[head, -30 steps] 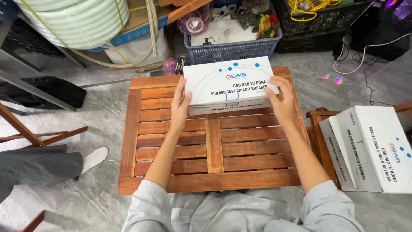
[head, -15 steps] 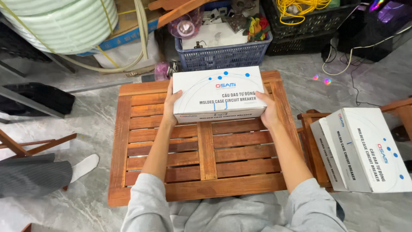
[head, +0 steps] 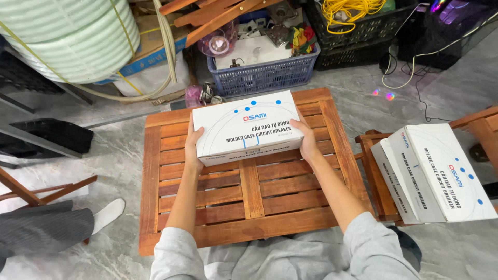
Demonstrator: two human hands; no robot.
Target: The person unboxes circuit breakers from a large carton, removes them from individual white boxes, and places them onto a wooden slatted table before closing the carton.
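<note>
left hand (head: 193,147) clamped on left end of white box (head: 246,132), right hand (head: 307,141) gripping right end. box between both hands, over far half of slatted wooden table (head: 249,207). blue basket (head: 264,75) beyond hands. second white box (head: 441,173) well right of right hand.

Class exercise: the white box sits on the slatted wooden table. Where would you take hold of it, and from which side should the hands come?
Probably at its two short ends, one hand from each side. The box lies flat with its long side across the table, too wide for one hand. The left hand and right hand press on those ends now.
</note>
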